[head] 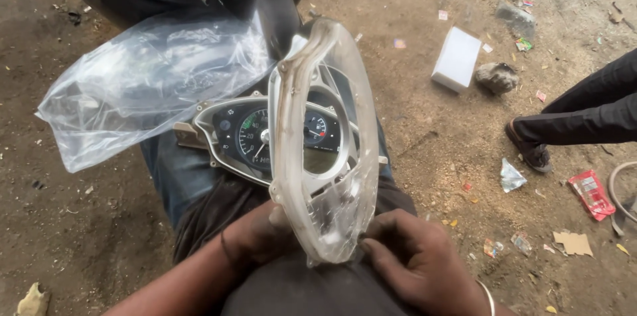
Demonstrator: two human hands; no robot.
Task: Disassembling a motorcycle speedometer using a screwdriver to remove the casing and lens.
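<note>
Nearest the camera, on the lap, the left hand [262,236] and right hand [415,259] both pinch the lower end of a clear plastic cover [325,143], held upright. Behind it, an instrument cluster [249,133] lies on the thighs, then a crumpled plastic bag [146,80].

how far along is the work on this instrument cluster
Done: the clear lens cover is off the cluster, which lies on the lap with its dials bare; a plastic bag lies open beside it. In hand: both hands, left and right, grip the cover's lower end, holding it upright. Left: the cover and cluster are still apart.
</note>
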